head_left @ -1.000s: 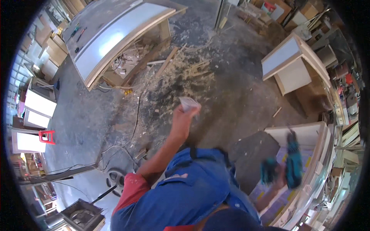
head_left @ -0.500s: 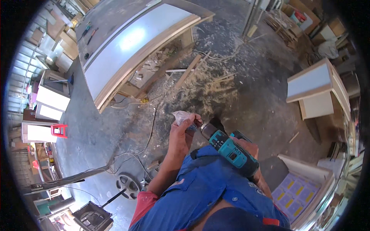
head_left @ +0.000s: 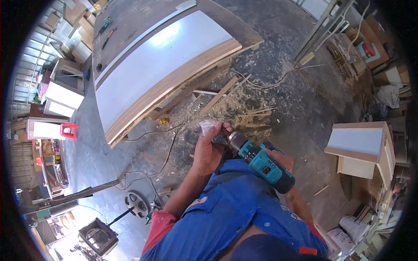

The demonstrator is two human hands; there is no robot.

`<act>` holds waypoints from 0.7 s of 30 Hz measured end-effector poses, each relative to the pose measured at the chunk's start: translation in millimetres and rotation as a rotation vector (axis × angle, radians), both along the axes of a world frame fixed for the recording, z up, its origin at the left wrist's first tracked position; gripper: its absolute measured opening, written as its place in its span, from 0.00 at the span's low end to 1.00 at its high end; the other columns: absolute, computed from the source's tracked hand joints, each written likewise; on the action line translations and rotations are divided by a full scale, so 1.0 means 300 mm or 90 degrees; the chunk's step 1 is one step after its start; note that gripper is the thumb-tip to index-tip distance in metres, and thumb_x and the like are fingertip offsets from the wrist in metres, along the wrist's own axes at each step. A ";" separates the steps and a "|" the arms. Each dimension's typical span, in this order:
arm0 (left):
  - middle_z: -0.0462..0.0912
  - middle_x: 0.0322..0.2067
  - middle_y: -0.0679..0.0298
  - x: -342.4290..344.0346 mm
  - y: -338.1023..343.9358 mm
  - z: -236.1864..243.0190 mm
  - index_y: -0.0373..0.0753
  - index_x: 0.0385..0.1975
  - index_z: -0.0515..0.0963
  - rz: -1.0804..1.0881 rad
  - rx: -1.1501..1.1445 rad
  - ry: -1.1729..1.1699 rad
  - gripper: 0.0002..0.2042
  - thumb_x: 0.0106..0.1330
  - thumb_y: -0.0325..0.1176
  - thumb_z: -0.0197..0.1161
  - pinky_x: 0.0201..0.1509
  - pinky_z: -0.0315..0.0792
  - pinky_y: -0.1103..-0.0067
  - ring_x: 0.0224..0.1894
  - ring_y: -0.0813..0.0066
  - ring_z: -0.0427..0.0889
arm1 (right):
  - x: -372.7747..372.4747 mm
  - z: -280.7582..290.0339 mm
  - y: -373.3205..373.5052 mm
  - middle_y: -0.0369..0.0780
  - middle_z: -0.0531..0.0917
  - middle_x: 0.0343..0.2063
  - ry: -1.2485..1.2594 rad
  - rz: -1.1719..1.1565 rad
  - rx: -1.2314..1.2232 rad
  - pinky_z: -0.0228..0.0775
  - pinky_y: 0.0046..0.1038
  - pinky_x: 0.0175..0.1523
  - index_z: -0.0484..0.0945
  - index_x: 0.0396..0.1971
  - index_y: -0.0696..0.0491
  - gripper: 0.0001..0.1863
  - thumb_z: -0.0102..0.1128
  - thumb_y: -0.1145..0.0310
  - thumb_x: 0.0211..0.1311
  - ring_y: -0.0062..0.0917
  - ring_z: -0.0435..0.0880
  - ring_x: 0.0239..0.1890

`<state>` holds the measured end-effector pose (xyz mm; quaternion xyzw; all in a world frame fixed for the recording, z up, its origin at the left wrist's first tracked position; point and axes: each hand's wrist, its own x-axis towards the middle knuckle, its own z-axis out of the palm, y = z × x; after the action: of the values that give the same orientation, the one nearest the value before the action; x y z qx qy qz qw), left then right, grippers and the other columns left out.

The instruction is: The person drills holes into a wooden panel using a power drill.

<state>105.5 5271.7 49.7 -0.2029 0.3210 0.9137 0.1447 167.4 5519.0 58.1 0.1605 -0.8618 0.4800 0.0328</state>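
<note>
In front of my body, my right hand (head_left: 282,160) is wrapped round the grip of a teal and black cordless drill (head_left: 266,168). The drill points to the upper left. My left hand (head_left: 206,152) is closed on a small clear plastic bag (head_left: 206,126), which sticks out past its thumb. The left thumb and fingertips meet at the tip of the drill, just ahead of its chuck (head_left: 237,140). Whatever sits between those fingertips is too small to make out.
White panels with wooden edges (head_left: 161,56) lie stacked on a large worktable (head_left: 241,24) ahead. Wood strips (head_left: 220,95) and sawdust litter the floor beyond my hands. Cables (head_left: 170,150) run across the floor to the left. A white wood-edged cabinet piece (head_left: 355,141) stands at right, a red stool (head_left: 69,130) far left.
The view has shifted, so more of the worktable shows. My left hand has turned a little and the bag shows less. Both hands stay together at the drill's tip.
</note>
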 end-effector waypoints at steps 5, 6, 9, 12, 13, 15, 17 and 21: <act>0.86 0.43 0.63 -0.305 0.034 -0.034 0.38 0.47 0.79 -0.004 0.060 0.020 0.12 0.75 0.39 0.63 0.56 0.75 0.72 0.47 0.73 0.83 | -0.247 -0.039 -0.003 0.38 0.87 0.33 -0.077 -0.052 0.107 0.81 0.31 0.39 0.80 0.60 0.52 0.30 0.73 0.67 0.55 0.30 0.89 0.33; 0.86 0.43 0.62 -0.375 0.041 -0.040 0.38 0.47 0.79 0.000 0.071 0.011 0.12 0.75 0.39 0.64 0.56 0.75 0.72 0.47 0.73 0.84 | -0.303 -0.066 -0.005 0.38 0.87 0.33 -0.076 -0.056 0.116 0.81 0.31 0.39 0.80 0.60 0.52 0.30 0.73 0.67 0.55 0.30 0.89 0.33; 0.86 0.43 0.61 -0.596 0.056 -0.066 0.37 0.48 0.79 -0.011 0.081 0.010 0.12 0.75 0.39 0.64 0.57 0.76 0.72 0.47 0.72 0.84 | -0.482 -0.128 -0.020 0.38 0.88 0.35 0.049 -0.107 0.024 0.80 0.31 0.39 0.81 0.60 0.52 0.28 0.73 0.68 0.57 0.29 0.89 0.34; 0.85 0.44 0.62 -0.810 0.083 -0.037 0.38 0.50 0.77 -0.049 0.076 0.012 0.13 0.75 0.40 0.63 0.55 0.77 0.73 0.46 0.72 0.84 | -0.643 -0.125 -0.031 0.38 0.88 0.35 0.024 -0.143 0.074 0.80 0.30 0.39 0.81 0.59 0.51 0.26 0.72 0.69 0.58 0.28 0.89 0.35; 0.85 0.44 0.63 -0.882 0.090 -0.018 0.39 0.51 0.76 -0.074 0.065 0.016 0.14 0.75 0.41 0.62 0.53 0.78 0.73 0.45 0.72 0.84 | -0.684 -0.165 -0.036 0.38 0.88 0.35 0.027 -0.195 0.058 0.80 0.30 0.39 0.82 0.58 0.51 0.25 0.71 0.69 0.59 0.27 0.89 0.35; 0.85 0.44 0.63 -0.994 0.098 -0.011 0.39 0.51 0.76 -0.113 0.052 0.031 0.14 0.75 0.42 0.62 0.53 0.78 0.73 0.46 0.72 0.84 | -0.768 -0.172 -0.051 0.38 0.88 0.35 0.019 -0.250 0.042 0.80 0.31 0.38 0.82 0.58 0.51 0.24 0.71 0.69 0.60 0.27 0.88 0.35; 0.85 0.45 0.65 -1.098 0.083 -0.018 0.39 0.52 0.76 -0.180 0.024 0.030 0.15 0.76 0.44 0.61 0.52 0.78 0.73 0.48 0.73 0.84 | -0.858 -0.152 -0.072 0.38 0.88 0.35 -0.010 -0.264 0.152 0.80 0.31 0.39 0.83 0.57 0.51 0.24 0.72 0.69 0.59 0.27 0.88 0.34; 0.85 0.45 0.64 -1.266 0.080 -0.026 0.39 0.51 0.77 -0.188 0.048 -0.016 0.16 0.77 0.45 0.60 0.51 0.78 0.73 0.49 0.74 0.84 | -1.006 -0.209 -0.081 0.32 0.84 0.25 -0.281 -0.404 0.433 0.75 0.32 0.32 0.85 0.32 0.44 0.14 0.77 0.53 0.51 0.27 0.84 0.28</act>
<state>-274.3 5295.9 41.9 -0.1592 0.3113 0.8913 0.2887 -134.3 5494.6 -4.7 -0.2124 -0.9620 0.1610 -0.0598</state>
